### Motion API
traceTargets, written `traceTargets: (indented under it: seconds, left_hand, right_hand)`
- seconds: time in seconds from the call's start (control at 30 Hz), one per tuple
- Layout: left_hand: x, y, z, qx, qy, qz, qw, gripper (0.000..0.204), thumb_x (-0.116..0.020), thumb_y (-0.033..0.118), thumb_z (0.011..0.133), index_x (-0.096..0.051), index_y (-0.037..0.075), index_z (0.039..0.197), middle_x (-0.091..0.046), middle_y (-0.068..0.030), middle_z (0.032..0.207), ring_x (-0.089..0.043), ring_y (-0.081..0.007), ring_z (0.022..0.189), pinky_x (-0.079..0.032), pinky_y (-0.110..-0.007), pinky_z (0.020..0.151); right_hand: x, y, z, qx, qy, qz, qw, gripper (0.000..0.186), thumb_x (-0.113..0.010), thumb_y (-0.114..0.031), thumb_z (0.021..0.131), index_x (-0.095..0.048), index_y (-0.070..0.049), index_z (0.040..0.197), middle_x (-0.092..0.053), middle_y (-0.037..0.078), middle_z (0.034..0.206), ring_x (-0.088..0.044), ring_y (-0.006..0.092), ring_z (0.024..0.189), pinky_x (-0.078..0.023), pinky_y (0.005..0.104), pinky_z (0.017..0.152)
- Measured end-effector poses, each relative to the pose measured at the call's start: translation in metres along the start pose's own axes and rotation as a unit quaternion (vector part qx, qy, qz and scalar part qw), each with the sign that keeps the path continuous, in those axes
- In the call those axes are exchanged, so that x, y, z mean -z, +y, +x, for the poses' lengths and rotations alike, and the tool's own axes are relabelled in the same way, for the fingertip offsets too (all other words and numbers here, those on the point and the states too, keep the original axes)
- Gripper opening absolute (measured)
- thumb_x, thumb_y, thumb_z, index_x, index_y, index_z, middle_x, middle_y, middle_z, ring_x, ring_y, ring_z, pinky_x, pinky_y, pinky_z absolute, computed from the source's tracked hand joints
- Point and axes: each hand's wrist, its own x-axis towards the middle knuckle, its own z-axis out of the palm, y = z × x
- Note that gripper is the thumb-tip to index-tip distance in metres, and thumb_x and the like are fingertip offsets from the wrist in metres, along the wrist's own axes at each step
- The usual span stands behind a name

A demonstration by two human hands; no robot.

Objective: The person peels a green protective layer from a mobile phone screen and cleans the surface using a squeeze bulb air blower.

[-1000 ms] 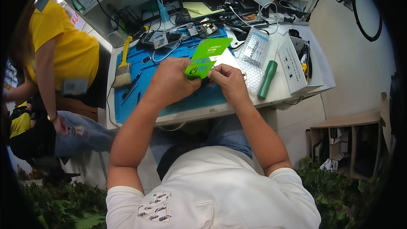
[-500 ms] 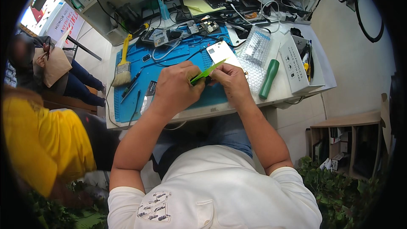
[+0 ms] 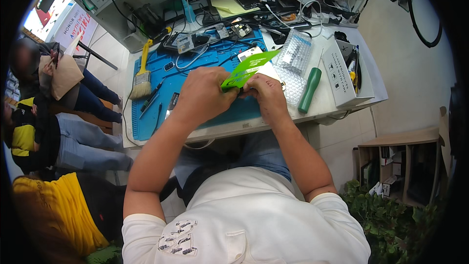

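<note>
Between the fingers of my left hand is a bright green printed card, tilted with its broad face showing. My right hand is closed in a pinch close to the card's lower edge. Something small and dark shows between the two hands, too hidden to name. Both hands are above the front part of a blue work mat. Behind the card, a white phone-like panel is partly covered. A small black packet is beside my left wrist.
A brush and thin tools lie at the mat's left. Bubble wrap, a green-handled screwdriver and a white box of tools are at the right. Cables and circuit boards crowd the back. Several people are at the left.
The green card has turned from nearly edge-on to showing its broad face, and rises farther up and right. At left, the person in yellow has shifted down, uncovering another person.
</note>
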Motion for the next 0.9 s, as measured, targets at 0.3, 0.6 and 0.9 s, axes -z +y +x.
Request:
traceTargets:
  seconds: [0.3, 0.6, 0.9]
  left_hand:
    - [0.015, 0.003, 0.017, 0.052, -0.105, 0.092, 0.989, 0.030, -0.090, 0.024, 0.080, -0.082, -0.001, 0.094, -0.077, -0.0244, 0.089, -0.075, -0.0443, 0.088, -0.060, -0.050, 0.082]
    - [0.031, 0.016, 0.051, 0.060, -0.222, 0.187, 0.955, 0.041, -0.094, 0.028, 0.079, -0.081, -0.005, 0.100, -0.078, -0.0282, 0.102, -0.077, -0.0453, 0.100, -0.061, -0.051, 0.092]
    - [0.031, 0.026, 0.084, 0.048, -0.330, 0.207, 0.920, 0.042, -0.100, 0.022, 0.072, -0.085, -0.001, 0.104, -0.082, -0.0225, 0.101, -0.081, -0.0404, 0.100, -0.065, -0.048, 0.087]
  right_hand:
    - [0.005, 0.007, -0.002, 0.037, -0.025, -0.090, 0.995, 0.004, -0.073, 0.000, 0.097, -0.073, 0.000, 0.101, -0.074, 0.004, 0.097, -0.070, 0.0104, 0.090, -0.059, 0.0279, 0.083]
    - [-0.010, 0.003, -0.003, 0.080, -0.003, -0.183, 0.980, 0.044, -0.086, 0.006, 0.090, -0.063, -0.001, 0.126, -0.071, 0.006, 0.112, -0.068, 0.0106, 0.100, -0.062, 0.0268, 0.089]
    - [-0.015, -0.005, -0.002, 0.063, 0.007, -0.233, 0.970, 0.048, -0.088, 0.001, 0.091, -0.064, -0.003, 0.133, -0.072, 0.005, 0.114, -0.070, 0.0118, 0.102, -0.061, 0.0301, 0.094]
